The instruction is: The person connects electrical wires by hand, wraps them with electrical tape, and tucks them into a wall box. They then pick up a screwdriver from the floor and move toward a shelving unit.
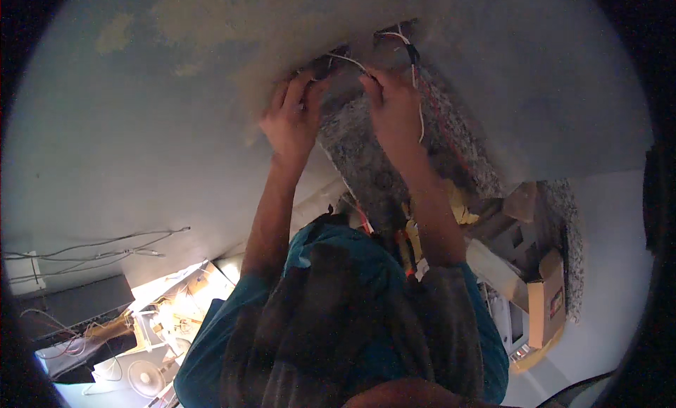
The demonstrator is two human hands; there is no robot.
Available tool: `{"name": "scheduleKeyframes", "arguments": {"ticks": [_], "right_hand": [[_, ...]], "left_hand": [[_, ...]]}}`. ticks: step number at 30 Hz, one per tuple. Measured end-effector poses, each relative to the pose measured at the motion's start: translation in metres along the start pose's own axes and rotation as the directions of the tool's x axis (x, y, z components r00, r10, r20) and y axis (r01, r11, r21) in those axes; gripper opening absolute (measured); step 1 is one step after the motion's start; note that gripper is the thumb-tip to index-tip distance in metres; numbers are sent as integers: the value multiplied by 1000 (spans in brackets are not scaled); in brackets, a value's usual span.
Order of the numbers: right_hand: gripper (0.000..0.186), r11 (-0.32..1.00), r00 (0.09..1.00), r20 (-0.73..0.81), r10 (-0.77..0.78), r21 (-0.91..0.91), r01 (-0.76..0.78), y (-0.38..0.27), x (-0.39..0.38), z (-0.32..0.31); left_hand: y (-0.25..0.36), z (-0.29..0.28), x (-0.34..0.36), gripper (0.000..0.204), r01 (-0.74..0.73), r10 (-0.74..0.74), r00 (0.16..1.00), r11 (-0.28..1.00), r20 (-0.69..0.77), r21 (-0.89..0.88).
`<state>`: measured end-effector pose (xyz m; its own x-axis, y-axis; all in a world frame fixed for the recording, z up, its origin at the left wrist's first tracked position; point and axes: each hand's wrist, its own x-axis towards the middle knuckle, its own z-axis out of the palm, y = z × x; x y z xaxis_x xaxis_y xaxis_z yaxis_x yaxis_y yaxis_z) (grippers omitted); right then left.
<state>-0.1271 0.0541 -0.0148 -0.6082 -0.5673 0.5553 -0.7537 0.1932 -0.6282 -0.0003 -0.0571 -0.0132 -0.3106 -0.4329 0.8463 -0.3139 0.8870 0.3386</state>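
Both my arms reach out to a grey wall point(176, 140) with a rough-edged opening in it. My right hand point(396, 115) pinches a thin white wire point(346, 58) between thumb and forefinger. That wire curves over from the dark hole beside my left hand point(290, 119). My left hand is closed at the edge of this hole, thumb and fingers together; what sits between them is dark and too small to name. To the right of my right hand, another white wire with black tape point(412, 53) comes out of a second dark hole and hangs down.
A red wire point(451, 137) runs along the rough grey strip at right. Below it lie an open cardboard box point(547, 302) and grey boxy things. Loose grey cables point(105, 253) hang at left, above a brightly lit cluttered area with a round white fan point(146, 378).
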Motion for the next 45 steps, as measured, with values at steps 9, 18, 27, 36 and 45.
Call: {"name": "scheduleKeyframes", "arguments": {"ticks": [9, 18, 27, 36, 45], "right_hand": [[22, 993, 995, -60, 75, 97, -68, -24, -3, 13], [25, 980, 988, -92, 121, 170, -104, -49, 20, 16], [38, 666, 949, 210, 237, 676, -316, 10, 12, -13], [55, 948, 994, 44, 103, -306, -85, 25, -31, -98], [46, 926, 864, 337, 373, -82, -368, 60, -61, -56]], "left_hand": [[-4, 20, -9, 18, -18, 23, 996, 999, -81, 51], [1, 15, -1, 20, -50, 58, 996, 994, -75, 99], [4, 2, 1, 26, -32, 32, 999, 999, 29, 5], [31, -28, -30, 34, 157, -118, 974, 967, 191, -200], [71, 21, -20, 47, -206, 377, 779, 908, 501, -364]]}}
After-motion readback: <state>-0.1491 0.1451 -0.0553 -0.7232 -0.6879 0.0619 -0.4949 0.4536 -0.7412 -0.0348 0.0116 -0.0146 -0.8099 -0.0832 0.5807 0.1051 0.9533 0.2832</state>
